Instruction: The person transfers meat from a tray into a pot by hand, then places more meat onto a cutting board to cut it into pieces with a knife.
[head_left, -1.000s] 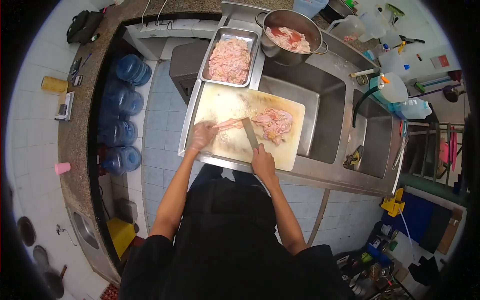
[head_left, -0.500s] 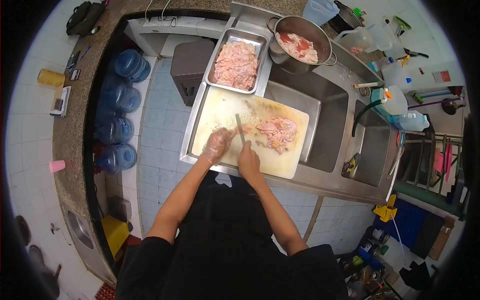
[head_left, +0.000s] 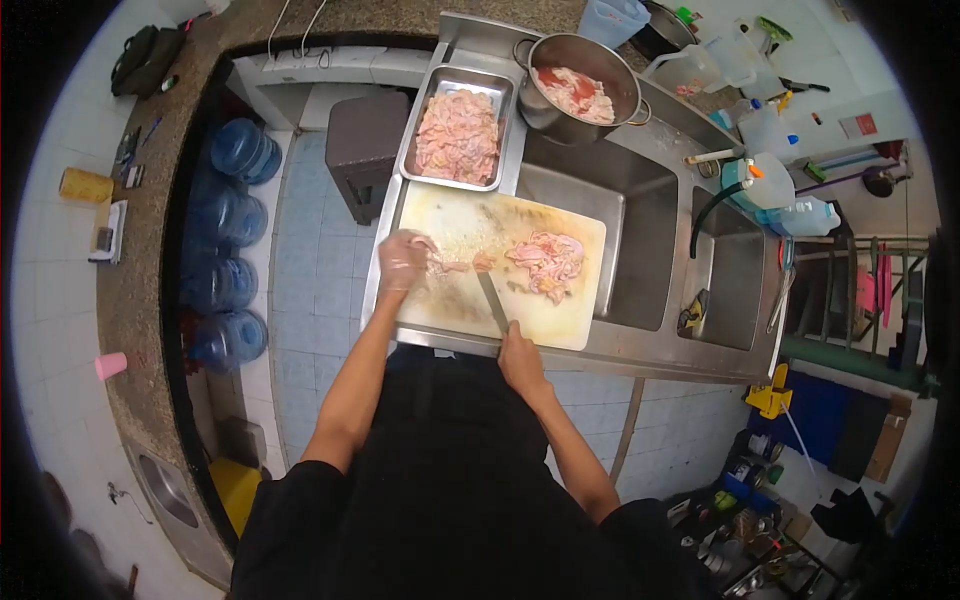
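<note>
My left hand (head_left: 402, 262), in a clear plastic glove, grips a strip of raw chicken (head_left: 436, 262) over the left part of the white cutting board (head_left: 450, 318). My right hand (head_left: 522, 360) is bare and closed around the handle of a knife (head_left: 493, 300). The blade points away from me, and its tip is at a small scrap of meat (head_left: 484, 262). To the right of the blade lies a heap of raw chicken pieces (head_left: 548, 264). Beyond the board stands a steel tray (head_left: 407, 160) filled with more raw pieces.
A large steel pot (head_left: 565, 125) with meat in reddish liquid stands behind the sink basin (head_left: 645, 225). A smaller basin (head_left: 735, 300) is farther right. Blue water bottles (head_left: 235, 280) line the left, near a dark stool (head_left: 365, 150).
My left hand has moved left and away from me with the chicken strip. My right hand has drawn the knife back toward me and slightly right, and a small scrap shows at its tip.
</note>
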